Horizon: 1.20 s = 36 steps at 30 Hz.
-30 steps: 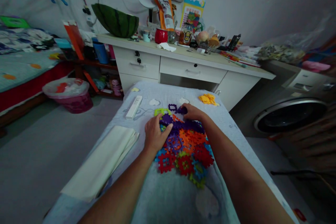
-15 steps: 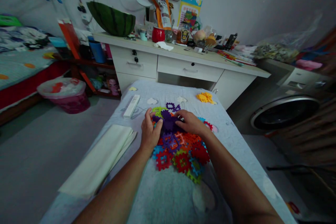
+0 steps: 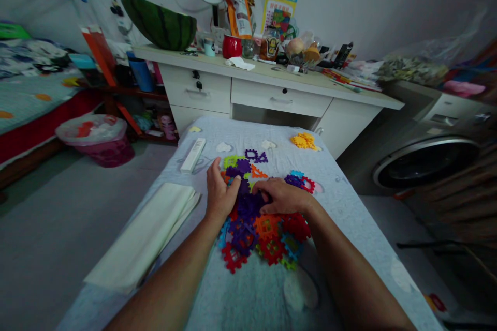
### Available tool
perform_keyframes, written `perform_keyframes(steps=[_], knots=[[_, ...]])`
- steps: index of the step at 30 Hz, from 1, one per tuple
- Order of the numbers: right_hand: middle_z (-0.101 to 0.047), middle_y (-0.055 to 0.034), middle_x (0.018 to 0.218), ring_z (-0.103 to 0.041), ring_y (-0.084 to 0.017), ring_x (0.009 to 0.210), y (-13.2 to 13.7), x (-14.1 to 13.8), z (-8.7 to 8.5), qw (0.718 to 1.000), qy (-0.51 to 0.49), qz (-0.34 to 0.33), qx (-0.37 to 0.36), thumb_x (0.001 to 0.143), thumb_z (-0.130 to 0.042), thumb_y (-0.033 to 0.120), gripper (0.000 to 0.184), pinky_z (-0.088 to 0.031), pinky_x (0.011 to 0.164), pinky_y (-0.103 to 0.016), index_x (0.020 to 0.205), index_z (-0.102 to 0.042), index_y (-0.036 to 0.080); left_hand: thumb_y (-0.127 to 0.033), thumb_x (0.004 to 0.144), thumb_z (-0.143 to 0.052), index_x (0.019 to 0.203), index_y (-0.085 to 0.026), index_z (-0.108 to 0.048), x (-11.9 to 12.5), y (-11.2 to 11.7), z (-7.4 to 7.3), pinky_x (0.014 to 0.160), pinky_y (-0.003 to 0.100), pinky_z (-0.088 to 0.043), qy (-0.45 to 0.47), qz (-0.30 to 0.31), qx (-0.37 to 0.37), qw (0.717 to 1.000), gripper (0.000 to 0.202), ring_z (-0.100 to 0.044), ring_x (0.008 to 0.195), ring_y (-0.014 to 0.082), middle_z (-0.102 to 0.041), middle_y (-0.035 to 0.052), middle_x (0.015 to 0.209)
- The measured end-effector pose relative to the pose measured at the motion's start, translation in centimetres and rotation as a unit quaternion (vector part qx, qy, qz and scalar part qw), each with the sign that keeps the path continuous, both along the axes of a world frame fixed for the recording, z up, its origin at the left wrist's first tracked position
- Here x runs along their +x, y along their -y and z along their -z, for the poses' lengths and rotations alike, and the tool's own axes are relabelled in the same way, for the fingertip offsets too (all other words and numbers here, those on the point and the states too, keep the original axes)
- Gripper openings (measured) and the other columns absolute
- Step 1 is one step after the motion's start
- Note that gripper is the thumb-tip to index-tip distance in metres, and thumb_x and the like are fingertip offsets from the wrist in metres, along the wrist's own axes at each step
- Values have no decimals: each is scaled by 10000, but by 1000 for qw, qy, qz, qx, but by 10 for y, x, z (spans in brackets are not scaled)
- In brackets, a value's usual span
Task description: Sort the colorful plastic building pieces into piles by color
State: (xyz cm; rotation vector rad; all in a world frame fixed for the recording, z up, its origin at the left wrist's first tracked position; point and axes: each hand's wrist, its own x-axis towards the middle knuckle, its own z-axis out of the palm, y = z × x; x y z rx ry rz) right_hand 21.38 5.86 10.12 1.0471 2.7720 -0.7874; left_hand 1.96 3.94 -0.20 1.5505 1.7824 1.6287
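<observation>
Dark purple interlocking plastic tiles (image 3: pixel 248 206) with toothed edges lie between my two hands, above a pile of coloured ones. My left hand (image 3: pixel 222 194) grips their left side, thumb on the near face and fingers behind. My right hand (image 3: pixel 285 196) has its fingers curled on their right edge; its fingertips are partly hidden. Beneath and nearer to me are red tiles (image 3: pixel 271 249), an orange tile (image 3: pixel 267 226) and blue ones (image 3: pixel 291 245). A lime green tile (image 3: pixel 232 161) and an orange triangle (image 3: pixel 258 171) lie just beyond the hands.
Purple frame pieces (image 3: pixel 251 154) and a yellow stack (image 3: pixel 303 140) lie farther back on the cloth-covered table (image 3: pixel 256 295). At left are a white box (image 3: pixel 193 155) and a folded cloth (image 3: pixel 143 238). A cluttered white desk (image 3: pixel 267 70) stands behind, a washing machine (image 3: pixel 423 134) at right.
My right hand has come nearer and slightly lower, and the purple tiles have tilted and shifted toward me. More of the lime and orange pieces behind now shows. The view has shifted slightly.
</observation>
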Motion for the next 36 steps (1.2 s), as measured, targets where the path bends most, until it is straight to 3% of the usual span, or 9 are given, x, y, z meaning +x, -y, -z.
perform_keyframes(steps=[6,10,14,17,21,25,27,30,36], knots=[[-656,-67,993,-562,-271,994,4,14,-9,992,100,28,74,728,-705,256,245,-367,894,-397,962,-650,210,-284,834,-603,1415,-207,-334,0,1,-4,1127,507,-362,-45,-9,-3,999,645,-407,1354,300,-432,153,1402],[-674,-118,970,-595,-292,960,4,18,-11,979,158,62,114,744,-649,244,182,-403,806,-366,915,-664,185,-212,811,-585,1332,-208,-407,1,3,-10,1138,508,-343,-78,-8,12,997,550,-435,1305,288,-486,128,1332],[-696,-127,978,-618,-238,884,1,17,-13,979,104,107,141,792,-557,182,179,-402,748,-316,924,-676,161,-193,798,-577,1233,-196,-473,2,5,-12,1098,510,-380,-96,-13,12,995,447,-479,1235,291,-530,125,1252],[-694,-75,870,-599,-183,766,0,14,-14,982,21,134,133,813,-541,168,171,-380,687,-279,929,-667,166,-208,814,-566,1188,-207,-506,2,4,-11,1046,500,-424,-96,1,-5,995,379,-529,1165,286,-576,108,1179],[-662,3,772,-572,-132,685,0,10,-15,981,-99,143,83,854,-532,150,325,-370,657,-237,1174,-587,167,-268,866,-542,1222,-208,-495,2,4,-10,1045,476,-429,-72,24,-13,997,364,-554,1151,266,-595,103,1184],[-674,-29,858,-582,-148,743,-1,15,-12,987,-43,132,85,840,-594,183,238,-377,674,-249,1077,-614,165,-337,883,-551,1278,-201,-463,3,7,-12,1058,465,-416,-73,19,-2,997,427,-535,1186,267,-578,115,1224],[-677,-59,936,-594,-178,816,-3,18,-7,990,31,106,82,798,-659,210,206,-394,707,-266,998,-635,170,-342,862,-579,1277,-212,-467,4,8,-14,1063,473,-405,-93,22,8,995,448,-526,1196,273,-574,112,1227],[-651,-113,1103,-595,-235,997,-6,21,4,987,90,93,93,755,-705,208,344,-430,834,-307,1087,-628,160,-297,826,-606,1216,-231,-516,5,10,-16,1081,484,-381,-134,43,23,990,406,-504,1226,282,-565,103,1236],[-546,-171,1287,-524,-251,1213,-11,17,16,984,39,115,127,778,-636,114,511,-398,1036,-363,1283,-557,115,-214,778,-607,1157,-240,-585,6,8,-16,1061,510,-390,-175,46,3,984,380,-502,1213,306,-557,108,1231]])
